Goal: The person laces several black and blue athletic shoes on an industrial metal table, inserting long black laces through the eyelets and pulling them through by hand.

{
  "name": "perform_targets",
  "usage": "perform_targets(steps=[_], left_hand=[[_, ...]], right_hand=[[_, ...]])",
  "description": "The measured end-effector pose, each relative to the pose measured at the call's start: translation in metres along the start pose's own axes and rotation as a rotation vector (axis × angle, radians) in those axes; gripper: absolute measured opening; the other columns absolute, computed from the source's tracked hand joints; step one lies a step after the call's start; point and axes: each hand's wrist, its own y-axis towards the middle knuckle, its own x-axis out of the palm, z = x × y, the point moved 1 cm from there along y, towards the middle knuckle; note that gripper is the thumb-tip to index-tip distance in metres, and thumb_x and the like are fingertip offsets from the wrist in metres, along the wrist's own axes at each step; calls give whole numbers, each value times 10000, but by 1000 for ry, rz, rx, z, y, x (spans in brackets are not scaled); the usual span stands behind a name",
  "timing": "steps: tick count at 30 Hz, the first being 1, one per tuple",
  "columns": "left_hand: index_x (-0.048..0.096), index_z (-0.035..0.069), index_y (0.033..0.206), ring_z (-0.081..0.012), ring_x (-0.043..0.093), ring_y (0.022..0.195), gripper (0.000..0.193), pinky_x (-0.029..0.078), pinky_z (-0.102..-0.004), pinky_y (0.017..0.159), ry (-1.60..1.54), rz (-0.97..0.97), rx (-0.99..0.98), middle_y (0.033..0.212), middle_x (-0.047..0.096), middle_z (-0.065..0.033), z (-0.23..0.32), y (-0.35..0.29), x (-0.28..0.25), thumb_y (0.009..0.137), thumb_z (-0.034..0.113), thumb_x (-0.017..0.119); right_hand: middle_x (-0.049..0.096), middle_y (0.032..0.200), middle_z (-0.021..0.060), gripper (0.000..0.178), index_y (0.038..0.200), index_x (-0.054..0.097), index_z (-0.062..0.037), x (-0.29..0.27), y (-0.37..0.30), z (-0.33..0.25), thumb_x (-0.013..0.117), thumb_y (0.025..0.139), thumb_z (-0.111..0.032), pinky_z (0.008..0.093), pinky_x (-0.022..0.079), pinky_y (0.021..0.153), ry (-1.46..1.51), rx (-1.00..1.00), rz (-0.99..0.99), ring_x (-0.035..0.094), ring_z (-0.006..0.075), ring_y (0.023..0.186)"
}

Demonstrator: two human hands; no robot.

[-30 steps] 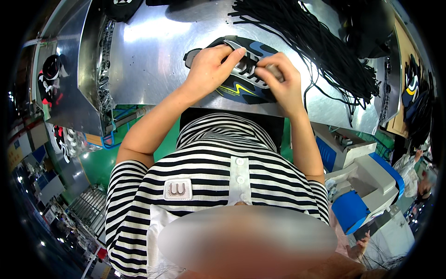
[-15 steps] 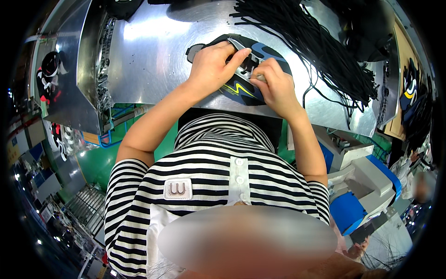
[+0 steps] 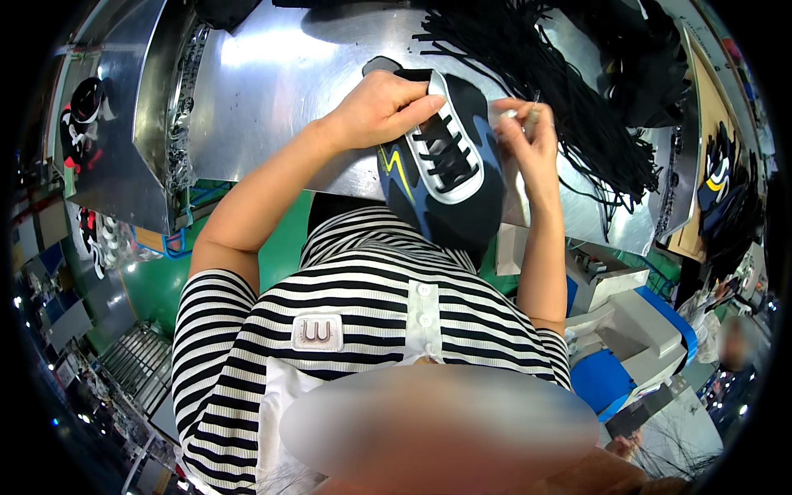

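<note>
A shoe upper in black and blue, with yellow zigzag lines at its side, lies across the table's near edge, its toe towards me. Black shoelace criss-crosses between its white eyelet strips. My left hand is closed on the collar end, the thumb over the top of the white strip. Just right of the upper and apart from it, my right hand is raised, its fingers pinching a small pale tool. A thin metallic part shows near the fingertips; its exact kind is unclear.
A long bundle of black laces covers the right part of the metal table. Raised metal side panels bound the table at left. A grey and blue machine stands low on the right.
The upper has turned and come towards me, its toe now past the table edge. My right hand has left the lacing and moved right; my left hand still grips the collar end.
</note>
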Motion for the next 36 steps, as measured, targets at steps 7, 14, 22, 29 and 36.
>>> perform_targets(steps=[7, 14, 22, 29, 36], left_hand=[[640, 46, 1216, -321, 623, 1065, 306, 479, -378, 930, 388, 428, 256, 1112, 670, -137, 19, 8, -12, 925, 140, 626], [425, -46, 1399, -232, 560, 1185, 526, 450, -343, 1016, -648, 350, -504, 1320, 558, -180, -5, -45, 51, 1024, 299, 553], [542, -46, 1255, -183, 673, 997, 399, 549, -329, 916, -1600, 341, -596, 1116, 680, -114, 14, -36, 50, 942, 165, 670], [570, -5, 1234, -187, 670, 1018, 351, 544, -330, 917, -1480, 396, -525, 1160, 676, -105, 0, -40, 46, 929, 132, 678], [539, 20, 1245, -149, 645, 985, 386, 550, -301, 873, -1304, 475, -530, 1129, 652, -80, 21, -37, 47, 902, 75, 704]], right_hand=[[666, 1076, 55, 142, 954, 528, -121, 8, 4, 18, 611, 940, -7, 270, 560, 833, 683, 75, -29, 676, 139, 945], [673, 1178, 122, 353, 1267, 580, -35, 28, -11, -6, 528, 1019, -280, 414, 547, 924, 970, 213, 29, 683, 265, 1015], [586, 932, -3, 160, 913, 494, -99, 20, -14, 4, 649, 951, -86, 216, 406, 629, 156, -19, 304, 463, 42, 671], [585, 853, 57, 163, 943, 665, -29, 46, -38, -35, 740, 810, 27, 237, 458, 630, -551, -523, -7, 575, 134, 701], [577, 805, 74, 163, 875, 631, -20, 62, -27, -35, 746, 767, 23, 308, 511, 609, -615, -432, -153, 631, 211, 672]])
